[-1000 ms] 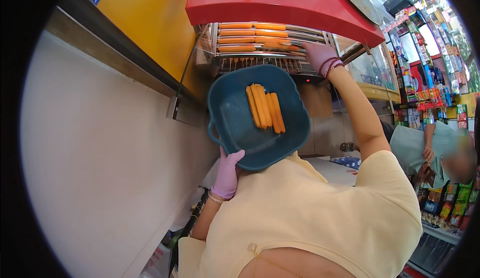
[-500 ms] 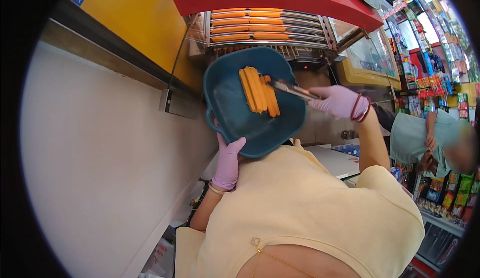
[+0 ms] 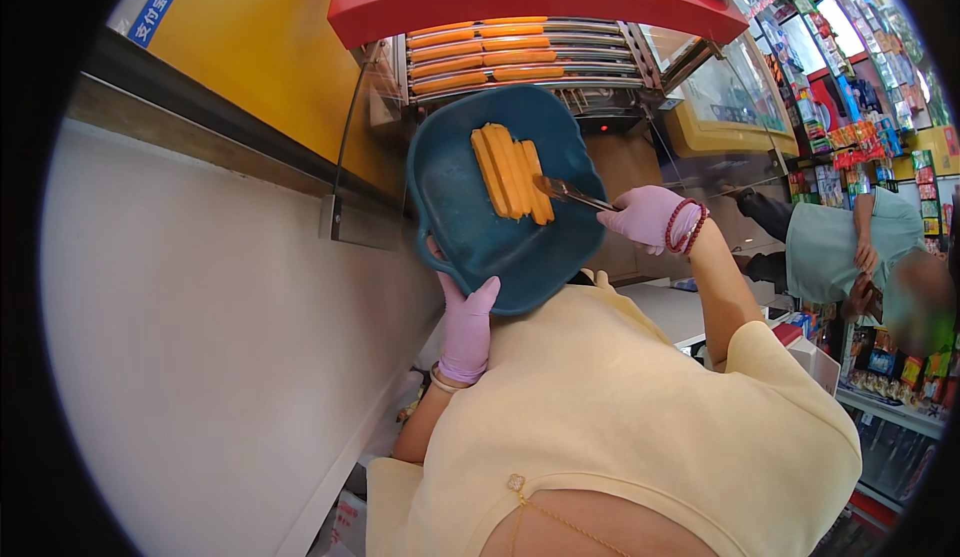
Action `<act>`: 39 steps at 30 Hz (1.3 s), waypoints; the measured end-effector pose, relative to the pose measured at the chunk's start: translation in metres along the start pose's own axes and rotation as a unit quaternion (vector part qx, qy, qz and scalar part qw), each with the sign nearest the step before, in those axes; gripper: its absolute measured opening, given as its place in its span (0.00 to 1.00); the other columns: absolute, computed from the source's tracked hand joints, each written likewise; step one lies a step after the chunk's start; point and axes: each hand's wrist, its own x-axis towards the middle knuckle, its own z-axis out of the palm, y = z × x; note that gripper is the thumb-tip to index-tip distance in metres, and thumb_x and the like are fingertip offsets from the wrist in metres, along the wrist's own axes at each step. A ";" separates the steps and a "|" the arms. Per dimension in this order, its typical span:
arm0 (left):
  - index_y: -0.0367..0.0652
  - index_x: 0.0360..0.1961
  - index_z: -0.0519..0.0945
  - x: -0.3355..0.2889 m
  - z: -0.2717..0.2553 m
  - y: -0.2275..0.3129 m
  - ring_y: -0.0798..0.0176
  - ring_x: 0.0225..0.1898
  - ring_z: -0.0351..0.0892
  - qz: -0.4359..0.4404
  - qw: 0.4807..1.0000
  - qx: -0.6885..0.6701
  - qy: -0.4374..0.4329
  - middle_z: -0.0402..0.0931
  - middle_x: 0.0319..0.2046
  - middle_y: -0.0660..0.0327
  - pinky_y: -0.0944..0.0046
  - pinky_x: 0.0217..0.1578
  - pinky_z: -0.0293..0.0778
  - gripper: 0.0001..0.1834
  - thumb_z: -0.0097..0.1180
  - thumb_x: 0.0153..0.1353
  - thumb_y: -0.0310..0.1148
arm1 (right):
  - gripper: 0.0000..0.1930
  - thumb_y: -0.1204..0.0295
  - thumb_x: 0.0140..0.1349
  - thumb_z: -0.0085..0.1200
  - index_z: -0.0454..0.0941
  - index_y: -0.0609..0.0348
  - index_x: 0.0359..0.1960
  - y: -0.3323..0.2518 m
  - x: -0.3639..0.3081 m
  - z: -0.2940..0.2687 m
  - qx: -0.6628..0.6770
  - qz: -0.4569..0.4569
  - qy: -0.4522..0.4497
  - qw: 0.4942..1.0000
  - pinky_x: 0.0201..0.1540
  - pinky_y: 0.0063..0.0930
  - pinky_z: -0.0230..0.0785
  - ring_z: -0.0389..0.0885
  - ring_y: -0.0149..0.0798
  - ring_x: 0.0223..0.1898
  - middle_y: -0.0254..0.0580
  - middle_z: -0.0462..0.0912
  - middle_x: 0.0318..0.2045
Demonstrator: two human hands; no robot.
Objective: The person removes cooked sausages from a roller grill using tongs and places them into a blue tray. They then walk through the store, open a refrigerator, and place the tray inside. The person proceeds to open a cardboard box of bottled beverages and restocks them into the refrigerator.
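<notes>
The right hand (image 3: 648, 219), in a lilac glove, is wrapping its fingers round the handle end of metal tongs (image 3: 574, 195), whose tips are resting by the right edge of the orange sausages (image 3: 510, 179) inside a blue tub (image 3: 465, 247); from where I'm standing, I can't tell whether they're pinching one. The left hand (image 3: 465, 327), gloved alike, is clasping the tub's near-left corner, thumb showing on top, the other fingers mostly hiding underneath. The sausages are lying side by side toward the tub's far half, and its near edge is sitting close to the pale yellow shirt (image 3: 640, 417).

That one-handed hold is worrying me: with the load lying toward the far side, the tub could be tipping forward if the glove were slipping on the rim. Squeezing the tongs too hard could split a sausage; too loosely, it could roll away.

Just beyond the tub, a roller grill (image 3: 590, 55) is carrying further sausages (image 3: 520, 58) beneath a red hood (image 3: 540, 2); if the rollers are hot, a straying glove could be getting burned. To the left, a glass pane (image 3: 348, 142) is standing where a careless swing could be knocking it. Off right, another person (image 3: 830, 242) is standing near shelves of bright packets (image 3: 890, 357).
</notes>
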 end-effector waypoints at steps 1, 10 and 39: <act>0.46 0.73 0.39 0.000 0.002 0.002 0.60 0.67 0.53 0.004 1.000 0.006 -0.003 0.46 0.69 0.58 0.61 0.66 0.51 0.47 0.50 0.56 0.23 | 0.23 0.52 0.67 0.47 0.78 0.63 0.44 -0.001 0.000 0.000 0.007 0.005 -0.006 1.000 0.19 0.27 0.65 0.70 0.31 0.14 0.35 0.70 0.14; 0.42 0.72 0.40 0.008 0.003 -0.010 0.59 0.65 0.56 0.087 0.975 0.203 -0.035 0.51 0.67 0.56 0.61 0.67 0.50 0.47 0.52 0.56 0.22 | 0.23 0.52 0.68 0.46 0.77 0.64 0.40 -0.001 0.014 -0.005 -0.004 -0.002 -0.026 1.000 0.18 0.26 0.64 0.69 0.31 0.14 0.35 0.70 0.15; 0.48 0.73 0.43 -0.003 -0.012 0.003 0.62 0.63 0.60 -0.072 0.994 -0.075 0.018 0.57 0.64 0.60 0.63 0.64 0.56 0.42 0.51 0.62 0.31 | 0.18 0.59 0.65 0.47 0.77 0.59 0.47 0.016 0.236 -0.180 -0.131 -0.029 0.559 0.818 0.50 0.44 0.70 0.78 0.56 0.49 0.56 0.81 0.45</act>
